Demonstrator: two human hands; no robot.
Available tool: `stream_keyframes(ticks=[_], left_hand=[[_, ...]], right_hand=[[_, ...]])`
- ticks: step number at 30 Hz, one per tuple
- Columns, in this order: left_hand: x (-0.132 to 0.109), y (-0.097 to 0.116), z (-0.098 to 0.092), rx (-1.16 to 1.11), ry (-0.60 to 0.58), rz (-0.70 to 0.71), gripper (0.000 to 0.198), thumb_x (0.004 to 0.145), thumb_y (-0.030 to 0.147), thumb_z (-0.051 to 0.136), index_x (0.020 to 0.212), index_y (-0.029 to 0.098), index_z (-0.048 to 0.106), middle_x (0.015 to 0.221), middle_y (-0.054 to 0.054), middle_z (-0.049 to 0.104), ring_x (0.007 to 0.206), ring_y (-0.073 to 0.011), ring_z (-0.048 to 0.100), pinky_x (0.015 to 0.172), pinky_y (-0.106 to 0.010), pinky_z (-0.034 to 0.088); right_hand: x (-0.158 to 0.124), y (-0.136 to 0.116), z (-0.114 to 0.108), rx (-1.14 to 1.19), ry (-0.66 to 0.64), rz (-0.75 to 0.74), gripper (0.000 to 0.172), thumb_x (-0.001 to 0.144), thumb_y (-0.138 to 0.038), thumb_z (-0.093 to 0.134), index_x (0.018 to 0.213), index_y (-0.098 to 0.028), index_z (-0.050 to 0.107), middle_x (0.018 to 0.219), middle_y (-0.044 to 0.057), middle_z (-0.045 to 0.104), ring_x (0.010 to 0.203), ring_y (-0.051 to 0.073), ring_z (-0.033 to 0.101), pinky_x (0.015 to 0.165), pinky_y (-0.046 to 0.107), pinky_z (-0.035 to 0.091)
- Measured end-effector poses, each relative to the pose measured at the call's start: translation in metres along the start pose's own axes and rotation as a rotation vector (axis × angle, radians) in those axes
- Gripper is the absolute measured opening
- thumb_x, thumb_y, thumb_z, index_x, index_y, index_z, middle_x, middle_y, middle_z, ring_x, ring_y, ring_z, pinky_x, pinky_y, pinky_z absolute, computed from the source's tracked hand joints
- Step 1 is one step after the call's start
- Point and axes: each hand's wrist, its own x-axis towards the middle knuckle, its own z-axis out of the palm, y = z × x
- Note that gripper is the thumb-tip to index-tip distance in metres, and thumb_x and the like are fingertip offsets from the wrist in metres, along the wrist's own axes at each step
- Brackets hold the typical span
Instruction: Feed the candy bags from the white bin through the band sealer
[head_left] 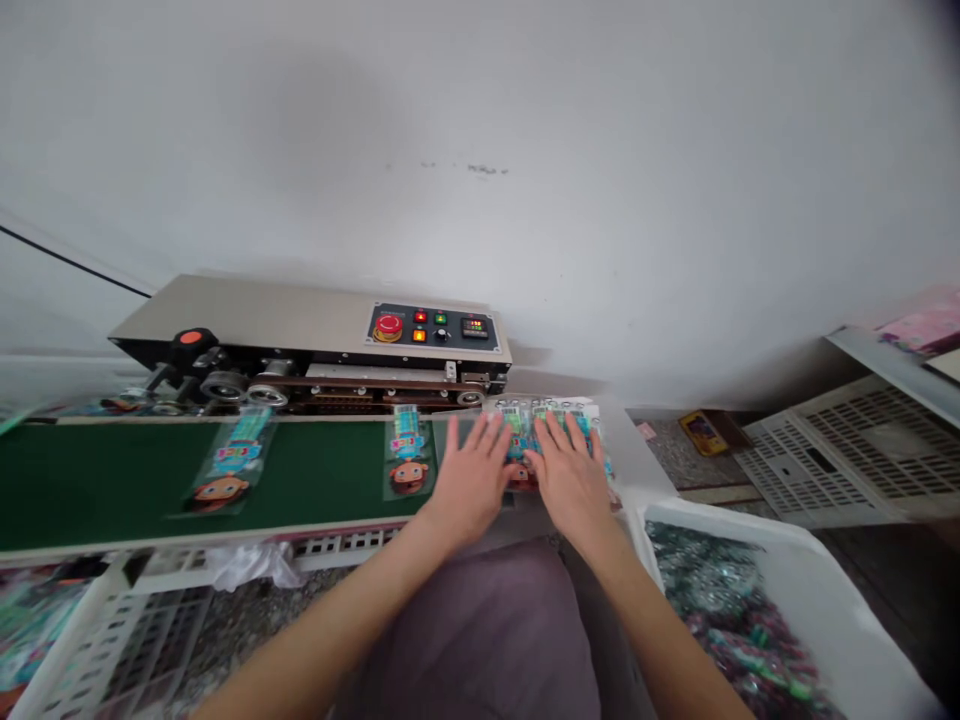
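Observation:
My left hand lies flat with its fingers spread, over the right end of the green conveyor belt and the edge of some clear packets. Beside it, my right hand is also spread flat on several packets with colourful cards, lined up side by side. One packet with a cartoon face lies on the belt left of my hands. Farther left, a second packet rests slightly tilted on the belt. What lies under my palms is hidden.
A sealing machine with lit buttons stands behind the belt. At the lower right, a white bin holds many shiny packets. White plastic crates stand at the right; another crate is below the belt.

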Motion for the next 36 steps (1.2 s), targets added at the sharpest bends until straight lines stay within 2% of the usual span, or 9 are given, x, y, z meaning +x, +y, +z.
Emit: stream_keyframes(ticks=[3, 6, 11, 19, 22, 26, 28, 33, 36], left_hand=[[0.005, 0.009, 0.017, -0.034, -0.014, 0.081, 0.055, 0.106, 0.044, 0.024, 0.155, 0.022, 0.036, 0.163, -0.007, 0.033, 0.15, -0.0282, 0.029, 0.12, -0.067, 0.015], [-0.004, -0.002, 0.024, 0.003, -0.005, 0.032, 0.054, 0.106, 0.044, 0.023, 0.155, 0.023, 0.036, 0.164, -0.008, 0.033, 0.15, -0.0288, 0.03, 0.119, -0.071, 0.011], [-0.019, -0.022, 0.009, 0.075, -0.004, -0.012, 0.053, 0.105, 0.043, 0.029, 0.152, 0.021, 0.043, 0.159, -0.01, 0.042, 0.149, -0.0311, 0.032, 0.121, -0.069, 0.004], [-0.014, -0.002, 0.004, 0.106, -0.016, -0.104, 0.057, 0.103, 0.049, 0.037, 0.148, 0.016, 0.049, 0.154, -0.015, 0.047, 0.15, -0.0367, 0.027, 0.122, -0.068, 0.001], [-0.02, -0.006, 0.004, 0.096, 0.011, -0.154, 0.056, 0.102, 0.048, 0.036, 0.151, 0.021, 0.046, 0.154, -0.012, 0.048, 0.15, -0.0384, 0.027, 0.12, -0.071, 0.001], [-0.026, -0.014, -0.004, 0.144, 0.058, -0.226, 0.056, 0.102, 0.045, 0.035, 0.15, 0.017, 0.047, 0.154, -0.016, 0.048, 0.151, -0.0379, 0.025, 0.119, -0.071, 0.002], [-0.024, -0.012, -0.007, 0.139, 0.055, -0.197, 0.054, 0.103, 0.042, 0.035, 0.148, 0.016, 0.048, 0.157, -0.016, 0.043, 0.152, -0.0361, 0.023, 0.12, -0.07, 0.003], [-0.007, 0.005, 0.007, 0.009, -0.051, 0.038, 0.056, 0.106, 0.041, 0.021, 0.152, 0.017, 0.041, 0.162, -0.011, 0.034, 0.153, -0.0285, 0.024, 0.121, -0.067, 0.012], [0.0, 0.012, 0.017, -0.031, -0.077, 0.06, 0.057, 0.107, 0.043, 0.019, 0.153, 0.015, 0.038, 0.163, -0.013, 0.031, 0.153, -0.0283, 0.024, 0.119, -0.067, 0.018]], right_hand=[[-0.002, 0.003, 0.002, -0.024, -0.043, 0.003, 0.045, 0.103, -0.035, 0.04, 0.143, -0.02, 0.055, 0.156, 0.009, 0.045, 0.145, 0.036, 0.035, 0.116, 0.06, 0.024], [-0.003, 0.001, 0.004, -0.033, -0.056, 0.005, 0.046, 0.103, -0.038, 0.041, 0.143, -0.02, 0.055, 0.158, 0.009, 0.043, 0.146, 0.037, 0.032, 0.116, 0.06, 0.024], [-0.001, -0.004, 0.006, -0.022, -0.045, 0.015, 0.048, 0.102, -0.042, 0.043, 0.142, -0.019, 0.056, 0.157, 0.012, 0.043, 0.146, 0.038, 0.032, 0.116, 0.06, 0.023], [0.001, -0.009, 0.001, -0.039, -0.076, 0.035, 0.051, 0.102, -0.043, 0.044, 0.143, -0.014, 0.054, 0.158, 0.014, 0.041, 0.147, 0.039, 0.031, 0.116, 0.06, 0.023], [0.001, -0.009, 0.0, -0.035, -0.074, 0.029, 0.05, 0.101, -0.043, 0.045, 0.142, -0.016, 0.056, 0.157, 0.014, 0.042, 0.147, 0.039, 0.031, 0.117, 0.061, 0.023], [-0.001, -0.008, 0.002, -0.033, -0.05, 0.024, 0.05, 0.101, -0.044, 0.045, 0.143, -0.018, 0.054, 0.157, 0.014, 0.043, 0.146, 0.038, 0.033, 0.116, 0.061, 0.022], [0.0, -0.007, 0.003, -0.032, -0.031, 0.025, 0.05, 0.102, -0.044, 0.043, 0.145, -0.02, 0.053, 0.156, 0.013, 0.045, 0.145, 0.038, 0.033, 0.115, 0.062, 0.023], [0.022, -0.002, -0.001, -0.002, -0.062, -0.019, 0.043, 0.101, -0.03, 0.038, 0.137, -0.025, 0.06, 0.157, 0.011, 0.045, 0.145, 0.037, 0.032, 0.113, 0.062, 0.024], [0.043, -0.007, -0.002, 0.031, -0.121, -0.036, 0.047, 0.097, -0.019, 0.039, 0.137, -0.028, 0.062, 0.156, 0.011, 0.045, 0.146, 0.035, 0.033, 0.112, 0.056, 0.029]])
